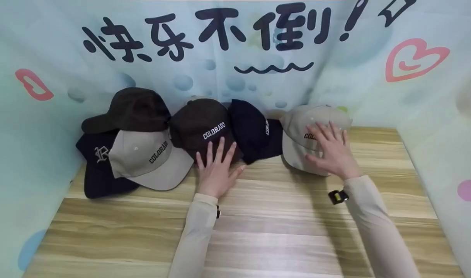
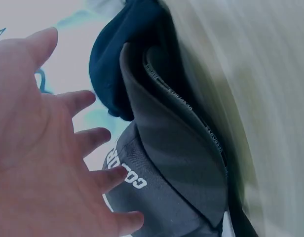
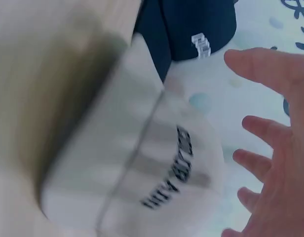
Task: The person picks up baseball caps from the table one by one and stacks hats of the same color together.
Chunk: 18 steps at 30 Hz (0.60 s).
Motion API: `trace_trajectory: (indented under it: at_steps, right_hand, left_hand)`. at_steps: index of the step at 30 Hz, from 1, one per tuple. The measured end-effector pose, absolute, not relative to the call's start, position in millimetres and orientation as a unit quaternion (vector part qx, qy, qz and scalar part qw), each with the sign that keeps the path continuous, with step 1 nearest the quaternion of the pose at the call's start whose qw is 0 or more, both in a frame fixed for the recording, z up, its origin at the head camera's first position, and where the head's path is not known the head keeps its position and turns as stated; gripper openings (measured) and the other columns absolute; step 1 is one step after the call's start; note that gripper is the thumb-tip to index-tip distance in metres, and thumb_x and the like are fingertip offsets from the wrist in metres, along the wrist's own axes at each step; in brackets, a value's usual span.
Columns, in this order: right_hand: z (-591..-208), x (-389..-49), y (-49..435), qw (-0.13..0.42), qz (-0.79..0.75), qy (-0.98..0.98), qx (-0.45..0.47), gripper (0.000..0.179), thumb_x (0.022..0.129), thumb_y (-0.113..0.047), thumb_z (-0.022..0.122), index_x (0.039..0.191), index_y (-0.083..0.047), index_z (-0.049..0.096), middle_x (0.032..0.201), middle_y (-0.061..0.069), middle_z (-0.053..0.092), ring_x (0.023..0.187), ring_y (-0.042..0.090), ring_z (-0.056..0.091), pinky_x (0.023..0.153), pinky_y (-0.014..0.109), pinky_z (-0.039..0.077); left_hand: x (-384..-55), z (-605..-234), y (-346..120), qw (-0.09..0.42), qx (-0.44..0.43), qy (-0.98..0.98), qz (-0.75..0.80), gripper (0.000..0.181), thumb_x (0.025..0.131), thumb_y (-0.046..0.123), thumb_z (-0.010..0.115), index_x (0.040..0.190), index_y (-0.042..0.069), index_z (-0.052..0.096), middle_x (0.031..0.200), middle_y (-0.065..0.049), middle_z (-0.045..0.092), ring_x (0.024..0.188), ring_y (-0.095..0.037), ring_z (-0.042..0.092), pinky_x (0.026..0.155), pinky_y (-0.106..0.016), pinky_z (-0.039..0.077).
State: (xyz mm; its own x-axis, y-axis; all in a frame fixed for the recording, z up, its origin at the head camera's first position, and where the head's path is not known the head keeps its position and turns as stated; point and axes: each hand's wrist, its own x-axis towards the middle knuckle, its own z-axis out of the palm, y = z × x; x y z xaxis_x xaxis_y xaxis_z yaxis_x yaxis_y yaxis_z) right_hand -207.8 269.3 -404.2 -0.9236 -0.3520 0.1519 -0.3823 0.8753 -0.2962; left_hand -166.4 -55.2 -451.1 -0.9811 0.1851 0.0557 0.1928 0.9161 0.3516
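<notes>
A dark brown baseball cap (image 1: 192,121) with white COLORADO lettering stands near the middle of the row. My left hand (image 1: 216,173) reaches over its brim with fingers spread; in the left wrist view the fingertips overlap the lettering. To the right is a beige baseball cap (image 1: 297,148), its dark lettering partly covered by my right hand (image 1: 335,156). That hand's fingers are spread and slightly bent in front of the crown. The right wrist view shows the beige cap (image 3: 122,168) beside the fingertips, nothing gripped. Between these two caps sits a navy cap (image 1: 247,127).
On the left, a dark brown cap (image 1: 138,108) rests above a grey-beige COLORADO cap (image 1: 142,150), which overlaps a navy cap (image 1: 100,173) with an R emblem. All lie on a wood-grain table (image 1: 258,239) against a printed backdrop (image 1: 204,73); the curtain also borders both sides.
</notes>
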Motion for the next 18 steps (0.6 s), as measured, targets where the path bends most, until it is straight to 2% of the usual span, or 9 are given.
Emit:
trace_trajectory:
  at_steps: [5,8,13,18]
  right_hand:
    - [-383.7,-233.6,286.6,0.038,0.197,-0.962,0.186,0.067,0.087,-0.017,0.069,0.144,-0.003,0.037,0.144,0.03,0.031,0.131,0.051,0.026,0.1,0.071,0.02]
    - [-374.4,-249.5,298.5,0.016,0.211,-0.964,0.159,0.062,0.09,-0.017,0.065,0.144,0.0,0.037,0.142,0.034,0.031,0.125,0.054,0.032,0.096,0.07,0.028]
    - [-371.5,-276.0,318.5,-0.028,0.228,-0.967,0.111,0.064,0.098,-0.033,0.054,0.146,0.002,0.031,0.144,0.037,0.025,0.127,0.057,0.028,0.099,0.069,0.024]
    - [-381.4,-293.7,332.9,-0.078,0.257,-0.959,0.084,0.075,0.098,-0.045,0.046,0.148,0.006,0.022,0.145,0.039,0.022,0.132,0.055,0.024,0.105,0.064,0.02]
  left_hand:
    - [-159.1,-452.4,-58.4,0.035,-0.116,-0.969,-0.215,0.069,0.095,0.057,0.049,0.152,0.022,0.031,0.159,-0.013,0.011,0.144,-0.04,0.007,0.107,-0.064,0.003]
    - [-158.6,-451.3,-59.5,0.06,-0.13,-0.964,-0.223,0.063,0.095,0.048,0.054,0.148,0.018,0.04,0.156,-0.016,0.022,0.142,-0.041,0.016,0.107,-0.065,0.009]
    - [-161.2,-448.8,-63.5,0.123,-0.141,-0.955,-0.231,0.048,0.092,0.03,0.064,0.135,0.012,0.054,0.144,-0.015,0.043,0.134,-0.039,0.034,0.102,-0.067,0.021]
    - [-166.0,-448.1,-67.5,0.176,-0.153,-0.941,-0.245,0.037,0.09,0.021,0.065,0.125,0.009,0.06,0.134,-0.014,0.052,0.124,-0.035,0.046,0.097,-0.064,0.031]
